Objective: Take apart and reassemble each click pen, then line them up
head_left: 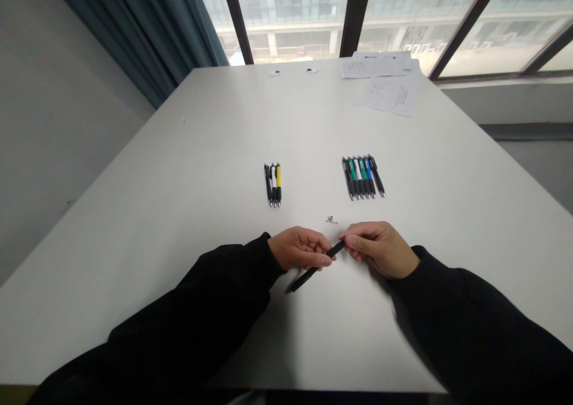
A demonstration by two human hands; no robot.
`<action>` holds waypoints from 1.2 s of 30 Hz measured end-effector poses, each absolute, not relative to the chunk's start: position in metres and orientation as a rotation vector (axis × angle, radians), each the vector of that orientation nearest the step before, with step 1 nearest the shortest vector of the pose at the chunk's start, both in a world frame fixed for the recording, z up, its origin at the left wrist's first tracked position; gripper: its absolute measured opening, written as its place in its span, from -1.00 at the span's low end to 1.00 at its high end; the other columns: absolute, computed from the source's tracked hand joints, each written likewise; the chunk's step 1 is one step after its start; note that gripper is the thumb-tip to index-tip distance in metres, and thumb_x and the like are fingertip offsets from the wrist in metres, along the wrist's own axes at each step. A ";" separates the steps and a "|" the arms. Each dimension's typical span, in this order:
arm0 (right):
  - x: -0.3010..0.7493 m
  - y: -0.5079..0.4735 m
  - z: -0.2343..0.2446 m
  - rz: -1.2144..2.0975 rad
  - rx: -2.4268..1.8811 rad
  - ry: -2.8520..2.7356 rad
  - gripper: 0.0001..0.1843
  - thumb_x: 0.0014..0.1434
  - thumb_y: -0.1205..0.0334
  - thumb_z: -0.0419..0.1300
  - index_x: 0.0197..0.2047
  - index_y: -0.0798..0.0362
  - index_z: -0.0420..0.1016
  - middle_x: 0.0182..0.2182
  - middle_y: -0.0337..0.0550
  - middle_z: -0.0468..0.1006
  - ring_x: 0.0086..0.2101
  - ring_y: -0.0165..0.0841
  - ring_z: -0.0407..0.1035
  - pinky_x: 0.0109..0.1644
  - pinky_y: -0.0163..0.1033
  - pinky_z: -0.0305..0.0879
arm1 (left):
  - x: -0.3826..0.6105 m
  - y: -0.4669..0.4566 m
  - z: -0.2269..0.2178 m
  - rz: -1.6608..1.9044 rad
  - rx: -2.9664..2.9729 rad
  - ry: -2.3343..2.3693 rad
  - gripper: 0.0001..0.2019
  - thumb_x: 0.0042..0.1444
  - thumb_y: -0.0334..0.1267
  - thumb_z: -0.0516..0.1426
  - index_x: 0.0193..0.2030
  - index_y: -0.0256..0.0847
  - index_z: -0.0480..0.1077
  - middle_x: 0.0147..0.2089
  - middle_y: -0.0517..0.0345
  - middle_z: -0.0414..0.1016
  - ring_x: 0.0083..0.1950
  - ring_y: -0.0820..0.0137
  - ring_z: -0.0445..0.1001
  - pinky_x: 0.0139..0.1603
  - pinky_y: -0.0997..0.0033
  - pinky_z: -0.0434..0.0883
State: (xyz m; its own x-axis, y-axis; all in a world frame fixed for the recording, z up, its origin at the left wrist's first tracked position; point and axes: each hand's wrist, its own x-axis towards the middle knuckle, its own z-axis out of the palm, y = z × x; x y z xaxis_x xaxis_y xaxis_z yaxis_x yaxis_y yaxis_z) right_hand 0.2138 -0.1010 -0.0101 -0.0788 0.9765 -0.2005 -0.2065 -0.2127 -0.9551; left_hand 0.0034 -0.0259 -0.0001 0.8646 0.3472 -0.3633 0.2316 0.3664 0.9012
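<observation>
A black pen (306,278) slants between my two hands, just above the white table (215,142). My left hand (302,249) is closed around its middle, thumb on top. The fingertips of my right hand (378,247) pinch the pen's upper right end; whether a separate small part is in that pinch is hidden. Just beyond the hands lie small metallic pen parts (331,219), too tiny to tell exactly. Farther off on the left is a short row of pens (274,185), black, white and yellow. To the right sits a longer row of several pens (362,178) in black, green, white and blue.
Papers (385,85) with print lie at the far right of the table. Two small white oval pieces with dark spots (274,73) are near the far edge. A blue curtain (147,28) and windows (293,22) stand behind the table.
</observation>
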 end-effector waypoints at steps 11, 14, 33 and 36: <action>0.219 -0.102 -0.012 1.475 -1.088 -1.000 -0.78 0.02 0.17 0.42 -0.36 0.10 0.53 -0.62 -0.30 0.44 -0.61 -0.50 0.27 -0.53 -0.37 0.20 | 0.002 -0.025 -0.004 0.096 1.234 0.554 -0.55 -0.10 -0.01 0.37 -0.23 -0.39 0.50 -0.54 0.22 0.44 -0.63 0.62 0.28 -0.64 0.62 0.19; 0.218 -0.103 -0.009 1.465 -1.142 -1.051 -0.76 0.03 0.14 0.41 -0.39 0.12 0.50 -0.62 -0.29 0.42 -0.61 -0.50 0.25 -0.52 -0.36 0.19 | 0.002 -0.025 -0.004 0.083 1.233 0.563 -0.56 -0.10 -0.02 0.37 -0.24 -0.38 0.50 -0.54 0.22 0.44 -0.63 0.62 0.27 -0.63 0.61 0.20; 0.227 -0.093 -0.009 0.577 -1.480 -1.807 -0.79 0.17 0.12 0.27 -0.21 0.09 0.56 -0.40 -0.14 0.47 -0.47 -0.39 0.30 -0.35 -0.24 0.26 | 0.002 -0.025 -0.004 0.134 1.210 0.535 -0.56 -0.08 -0.03 0.37 -0.21 -0.39 0.51 -0.46 0.11 0.52 -0.59 0.60 0.34 -0.61 0.63 0.27; 0.219 -0.089 -0.009 0.450 -1.551 -1.978 -0.78 0.22 0.14 0.21 -0.14 0.05 0.57 -0.29 -0.09 0.52 -0.36 -0.34 0.39 -0.23 -0.22 0.31 | 0.001 -0.025 -0.006 0.127 1.215 0.535 -0.55 -0.07 -0.01 0.36 -0.19 -0.38 0.51 -0.44 0.09 0.53 -0.59 0.59 0.35 -0.59 0.63 0.29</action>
